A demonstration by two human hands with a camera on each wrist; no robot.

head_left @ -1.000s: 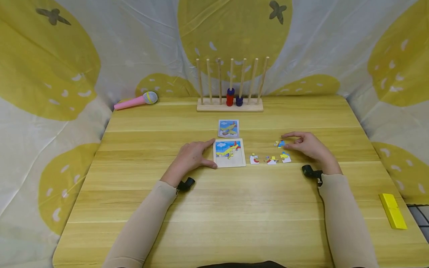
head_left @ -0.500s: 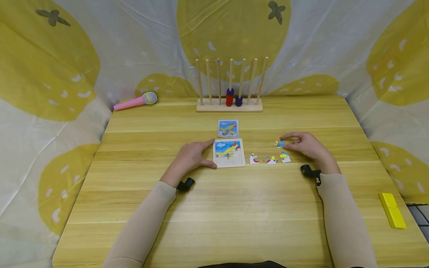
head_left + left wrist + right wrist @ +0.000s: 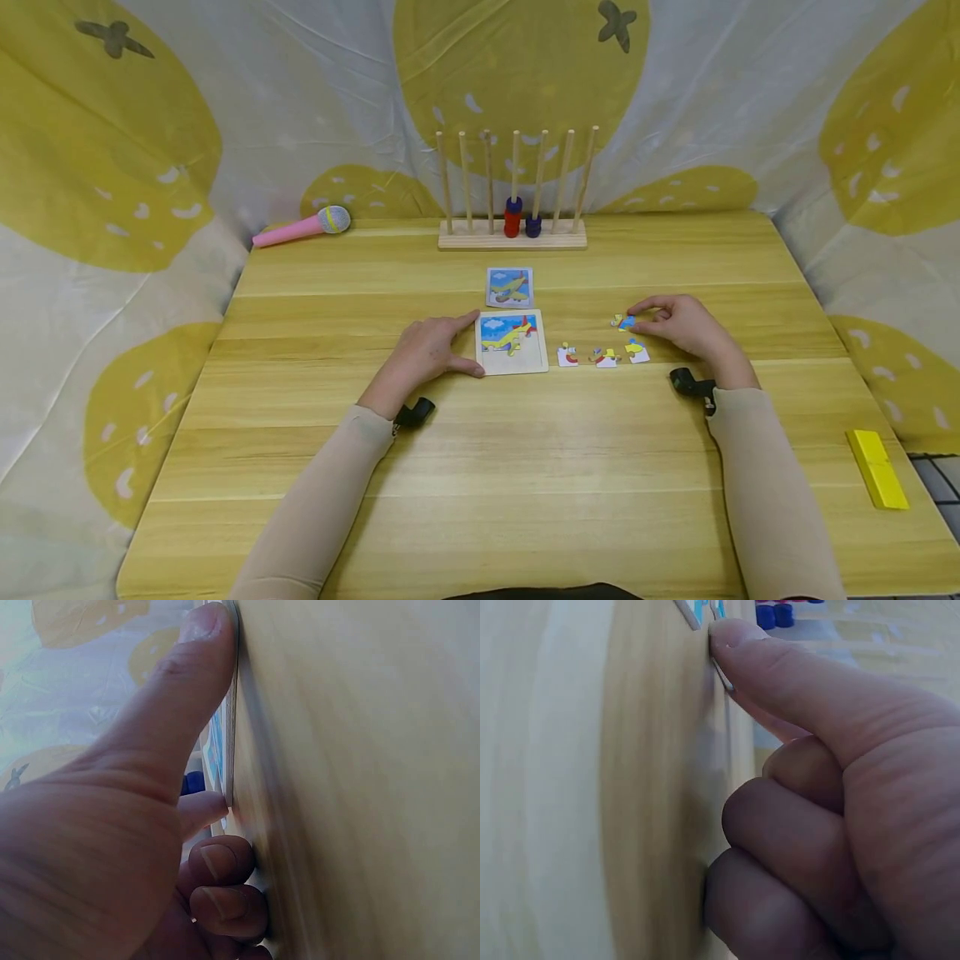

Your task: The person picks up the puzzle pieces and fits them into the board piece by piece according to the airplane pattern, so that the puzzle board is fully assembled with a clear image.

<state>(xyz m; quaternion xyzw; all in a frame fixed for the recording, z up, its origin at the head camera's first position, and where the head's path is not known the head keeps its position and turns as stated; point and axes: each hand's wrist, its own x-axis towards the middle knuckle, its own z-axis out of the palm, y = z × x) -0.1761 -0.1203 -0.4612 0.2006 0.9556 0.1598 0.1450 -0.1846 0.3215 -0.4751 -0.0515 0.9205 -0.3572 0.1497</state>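
Observation:
A square jigsaw puzzle board (image 3: 532, 358) lies in the middle of the table, its upper part filled with a yellow airplane on blue sky. My left hand (image 3: 427, 350) holds it at the left side, thumb at the near corner and index finger at the far one; the other fingers curl underneath in the left wrist view. To the right, my right hand (image 3: 686, 325) pinches a blue and yellow puzzle piece (image 3: 622, 322) between thumb and index finger, close over the table. Loose puzzle pieces (image 3: 606, 358) lie in a row just nearer to me.
Behind the board lies a picture card (image 3: 510, 287) of the same airplane. Farther back stands a wooden peg rack (image 3: 513, 242) with red and blue beads. A pink toy microphone (image 3: 303, 227) is at the back left, a yellow block (image 3: 877, 469) at the right edge.
My right hand has shifted very slightly left with the blue and yellow puzzle piece. The left hand stays at the puzzle board.

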